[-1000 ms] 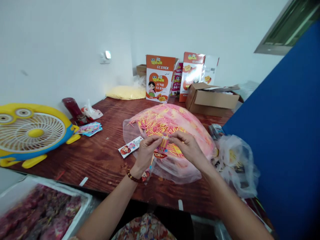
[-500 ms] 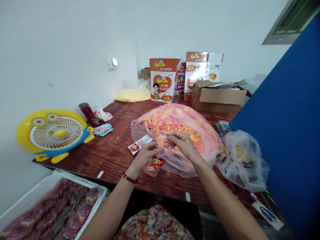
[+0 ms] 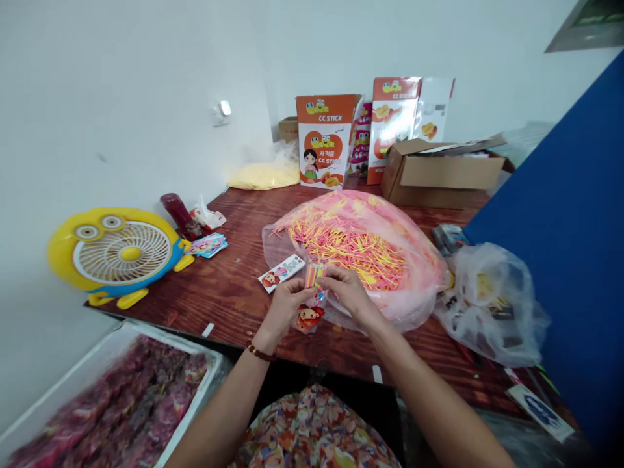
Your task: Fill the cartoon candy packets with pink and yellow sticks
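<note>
My left hand [image 3: 286, 304] is closed in a pinch on a small clear packet [image 3: 314, 275] with pink and yellow sticks in its upper part. From the other side, my right hand [image 3: 347, 294] pinches the same packet near its top. Below my fingers hangs printed film with a red-haired cartoon girl [image 3: 310, 317]; whether it is the packet's lower part I cannot tell. Just behind my hands lies a large, open clear bag [image 3: 414, 312] heaped with loose pink and yellow sticks [image 3: 348, 250]. A white card with a cartoon girl [image 3: 281, 273] lies left of the packet.
On the left of the dark wooden table [image 3: 229, 273] stands a yellow-blue fan [image 3: 129, 253]. CC Stick boxes [image 3: 324, 143] and an open carton [image 3: 451, 175] line the back. Right lies a knotted plastic bag [image 3: 502, 305]. A white bin [image 3: 121, 390] of purplish packets is lower left.
Both hands have come closer together on the packet, the right fingers now lower against it. The whole view has shifted slightly, with the table's things appearing further right.
</note>
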Demonstrator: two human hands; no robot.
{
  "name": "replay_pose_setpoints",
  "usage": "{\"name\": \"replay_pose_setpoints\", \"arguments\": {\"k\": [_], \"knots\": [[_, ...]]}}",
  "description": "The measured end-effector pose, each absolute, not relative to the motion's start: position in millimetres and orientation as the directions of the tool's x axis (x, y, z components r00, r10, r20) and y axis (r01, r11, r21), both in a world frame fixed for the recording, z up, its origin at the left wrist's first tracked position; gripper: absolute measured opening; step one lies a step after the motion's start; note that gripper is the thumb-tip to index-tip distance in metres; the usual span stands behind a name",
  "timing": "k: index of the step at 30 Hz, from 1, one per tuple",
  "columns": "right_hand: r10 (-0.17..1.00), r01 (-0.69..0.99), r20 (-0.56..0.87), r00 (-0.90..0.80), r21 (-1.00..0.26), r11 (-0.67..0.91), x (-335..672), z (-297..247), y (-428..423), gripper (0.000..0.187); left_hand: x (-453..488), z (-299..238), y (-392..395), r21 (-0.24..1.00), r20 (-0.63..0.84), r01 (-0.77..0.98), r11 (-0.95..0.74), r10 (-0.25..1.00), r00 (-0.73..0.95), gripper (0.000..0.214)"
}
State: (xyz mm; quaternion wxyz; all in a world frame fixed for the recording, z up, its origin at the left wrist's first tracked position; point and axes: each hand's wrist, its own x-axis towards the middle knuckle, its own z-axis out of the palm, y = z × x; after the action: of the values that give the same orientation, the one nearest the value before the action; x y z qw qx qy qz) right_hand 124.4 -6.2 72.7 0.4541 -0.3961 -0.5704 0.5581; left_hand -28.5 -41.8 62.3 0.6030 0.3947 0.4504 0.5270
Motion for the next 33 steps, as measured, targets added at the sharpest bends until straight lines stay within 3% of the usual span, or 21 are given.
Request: {"name": "replay_pose_setpoints", "arguments": {"k": [5,8,14,20,25,28,30,33], "knots": [[0.954,-0.135,0.005,-0.301,-0.990,-0.038,122,62,-8,0.025,-30,56,-44,0.963,-0.089,-0.256,0.081,0.996,-0.022,0.033],[0.964,-0.088,0.020,-0.263,-0.996,-0.004,121,54,-7,0.026,-28,49,-42,0.975,-0.067,-0.216,0.056,0.997,-0.046,0.033],[0.989,0.007,0.047,-0.141,-0.999,0.048,113,42,-1,0.020,-34,36,-35,0.945,-0.161,-0.284,0.162,0.987,0.027,0.035],[0.966,-0.043,-0.054,-0.254,-0.997,-0.067,106,23,9,0.027,-51,22,-22,0.928,-0.254,-0.261,0.266,0.964,0.080,0.030],[0.978,0.058,-0.091,-0.190,-0.995,-0.082,102,5,13,0.027,-58,4,-12,0.878,-0.319,-0.318,0.359,0.932,0.172,0.040],[0.976,0.087,-0.116,-0.182,-0.991,-0.102,102,5,13,0.024,-64,-2,-8,0.900,-0.308,-0.257,0.351,0.932,0.192,0.037],[0.988,0.112,-0.073,-0.134,-0.992,-0.058,106,13,14,0.020,-70,-3,-6,0.908,-0.316,-0.205,0.364,0.920,0.233,0.035],[0.992,0.230,0.116,-0.057,-0.965,0.126,112,33,20,0.017,-77,-3,-2,0.913,-0.322,-0.156,0.376,0.902,0.289,0.032]]}}
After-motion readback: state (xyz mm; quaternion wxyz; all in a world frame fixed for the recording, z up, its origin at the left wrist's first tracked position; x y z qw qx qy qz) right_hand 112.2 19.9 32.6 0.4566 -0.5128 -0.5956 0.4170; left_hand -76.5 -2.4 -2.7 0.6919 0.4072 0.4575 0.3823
